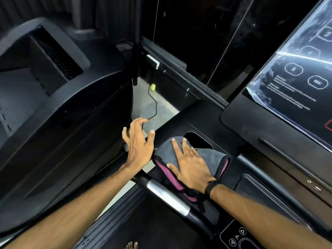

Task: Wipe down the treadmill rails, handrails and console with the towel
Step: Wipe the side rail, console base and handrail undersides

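Note:
A grey towel (209,156) with a pink underside and black edging lies on the black console deck (203,114) of the treadmill, beside a dark cup recess (197,140). My right hand (190,166) presses flat on the towel with straight fingers. To its left, my left hand (139,141) hovers with spread fingers off the console's left edge, holding nothing. The handrail (167,196), black with a silver grip section, runs out from under the towel toward the bottom. The console screen (296,69), covered in shiny film, fills the upper right.
A neighbouring black machine (59,90) stands close on the left across a narrow floor gap (158,106), where a thin black cable lies. The treadmill side rail (115,218) runs to the lower left. Touch buttons (237,236) sit at the bottom. Dark glass panels stand behind.

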Motion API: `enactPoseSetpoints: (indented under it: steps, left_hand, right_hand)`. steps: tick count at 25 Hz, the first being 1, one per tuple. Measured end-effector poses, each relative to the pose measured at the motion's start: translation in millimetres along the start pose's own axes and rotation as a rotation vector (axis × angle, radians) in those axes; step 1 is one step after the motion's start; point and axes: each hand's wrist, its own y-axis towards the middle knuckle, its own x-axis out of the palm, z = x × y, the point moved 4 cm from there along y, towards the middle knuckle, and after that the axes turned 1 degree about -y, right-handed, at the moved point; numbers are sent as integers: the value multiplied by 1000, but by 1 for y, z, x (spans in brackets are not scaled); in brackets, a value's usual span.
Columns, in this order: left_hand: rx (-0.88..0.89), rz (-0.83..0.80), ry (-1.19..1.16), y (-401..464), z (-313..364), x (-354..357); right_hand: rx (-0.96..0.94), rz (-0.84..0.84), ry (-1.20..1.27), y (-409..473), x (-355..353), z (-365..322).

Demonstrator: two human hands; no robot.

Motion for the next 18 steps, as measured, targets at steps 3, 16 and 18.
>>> enactPoseSetpoints:
  steps: [3, 16, 18]
  left_hand:
    - [18, -2, 1, 9, 6, 12]
    - [127, -146, -24, 24, 40, 51]
    - [172, -190, -35, 31, 42, 51]
  right_hand:
    - [143, 56, 0, 9, 0, -8]
    - [289, 167, 105, 7, -7, -12]
    - [344, 188, 77, 0, -7, -18]
